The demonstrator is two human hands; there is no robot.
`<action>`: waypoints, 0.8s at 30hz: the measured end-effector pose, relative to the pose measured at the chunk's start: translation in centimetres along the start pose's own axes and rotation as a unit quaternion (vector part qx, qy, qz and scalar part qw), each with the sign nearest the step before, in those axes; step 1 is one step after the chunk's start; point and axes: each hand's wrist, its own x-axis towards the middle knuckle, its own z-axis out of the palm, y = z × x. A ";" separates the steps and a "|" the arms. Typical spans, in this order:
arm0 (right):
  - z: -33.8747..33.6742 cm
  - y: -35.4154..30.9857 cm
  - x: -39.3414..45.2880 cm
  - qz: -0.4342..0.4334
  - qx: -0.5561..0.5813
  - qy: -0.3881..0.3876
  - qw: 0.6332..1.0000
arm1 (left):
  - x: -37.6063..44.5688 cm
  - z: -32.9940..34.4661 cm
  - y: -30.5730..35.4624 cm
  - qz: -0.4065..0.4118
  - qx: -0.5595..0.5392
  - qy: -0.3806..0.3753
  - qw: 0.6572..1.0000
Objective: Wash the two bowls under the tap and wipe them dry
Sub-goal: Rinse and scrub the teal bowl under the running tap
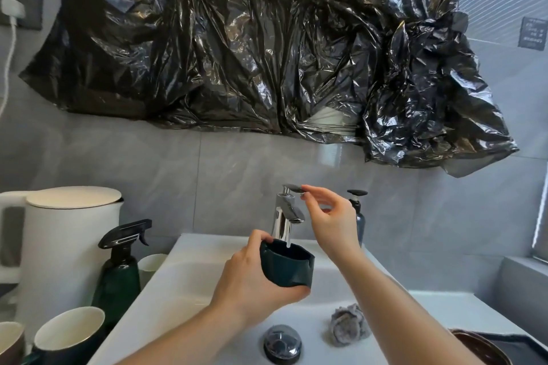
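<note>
Left hand (246, 278) grips the dark green bowl (286, 265) by its side wall, thumb over the rim, mouth tilted toward the chrome tap (286, 219), just under the spout. Right hand (329, 216) is up at the tap lever (292, 187), forefinger and thumb lightly pinching its flat end, the other fingers loosely spread.

Step, as I read it: getting water running into the first bowl.

How to do it well:
- Ease the lever; a hard jet into a tilted bowl will splash off the back wall.
- Keep the bowl centred over the white basin (184, 284) and rotate it so the stream sweeps the whole inside.
- Firm grip; a glazed wall gets slippery when wet.

Materials: the bowl looks like glossy ceramic, faceted outside with a notched rim. Tap is polished metal. Basin is smooth, with a domed chrome drain plug (282, 344). A crumpled grey cloth (348, 324) sits inside the basin, right of the plug, probably for the wipe-down. A brown dish edge (477, 345) at lower right could be the second bowl; can't confirm.
</note>
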 end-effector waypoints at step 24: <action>2.1 1.0 2.4 0.020 0.076 0.043 0.996 | -0.8 1.6 0.3 -0.035 -0.090 -0.029 0.995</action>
